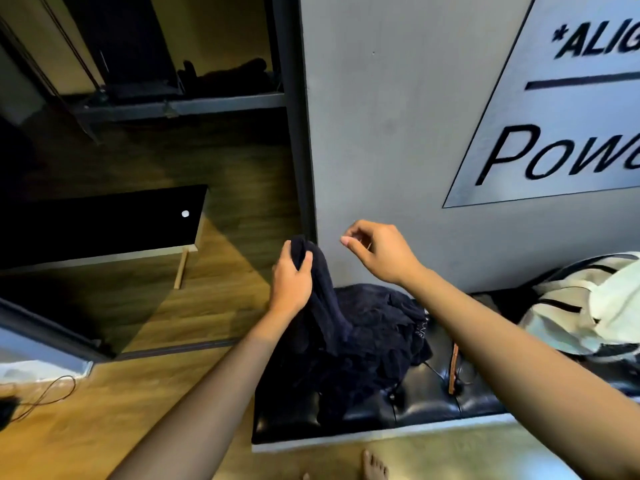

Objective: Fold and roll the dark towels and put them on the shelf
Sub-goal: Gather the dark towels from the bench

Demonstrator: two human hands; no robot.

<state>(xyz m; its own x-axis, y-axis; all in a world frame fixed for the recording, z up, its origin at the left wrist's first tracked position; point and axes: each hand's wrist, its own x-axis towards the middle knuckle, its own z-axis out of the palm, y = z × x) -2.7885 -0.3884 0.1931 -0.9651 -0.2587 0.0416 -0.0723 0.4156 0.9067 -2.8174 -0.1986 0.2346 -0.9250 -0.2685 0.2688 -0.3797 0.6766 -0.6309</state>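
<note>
A pile of dark navy towels (pixel 374 341) lies on a black padded bench (pixel 433 407) against the grey wall. My left hand (pixel 291 278) grips the top corner of one dark towel (pixel 322 289) and holds it lifted above the pile. My right hand (pixel 377 251) hovers just to the right of that corner, fingers loosely curled with thumb and forefinger near each other, holding nothing. A dark metal shelf (pixel 180 105) runs at the upper left, with dark rolled cloth (pixel 239 76) resting on it.
A white bag with black straps (pixel 595 306) sits on the bench's right end. A black low table (pixel 100 223) stands on the wooden floor at left. A cable (pixel 48 393) lies at lower left. My bare foot (pixel 374 467) is near the bench's front edge.
</note>
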